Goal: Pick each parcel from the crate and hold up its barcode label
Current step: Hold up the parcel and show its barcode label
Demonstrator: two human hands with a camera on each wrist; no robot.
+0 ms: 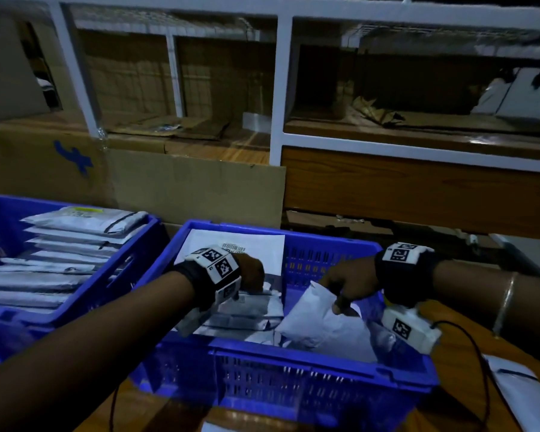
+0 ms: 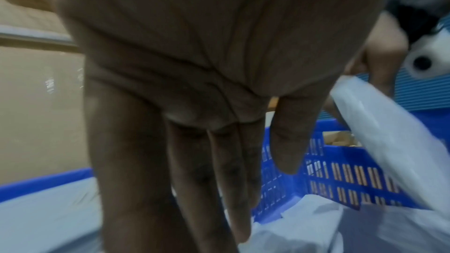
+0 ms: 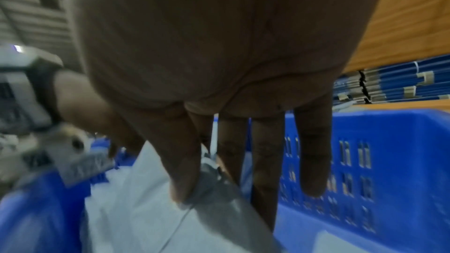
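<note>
Reaching into the blue crate [image 1: 293, 363] on the wooden counter [image 1: 468, 410], both hands work among the parcels. The right hand [image 1: 351, 283] pinches a white parcel [image 1: 312, 319] between thumb and forefinger, its grip clamped on the upper edge, the parcel tilted inside the crate. The left hand [image 1: 251, 271] points down with straight, relaxed fingers [image 2: 233, 189] over a grey parcel [image 1: 247, 310] in the crate, holding nothing. A second crate [image 1: 113, 282] of stacked parcels stands just beside it.
</note>
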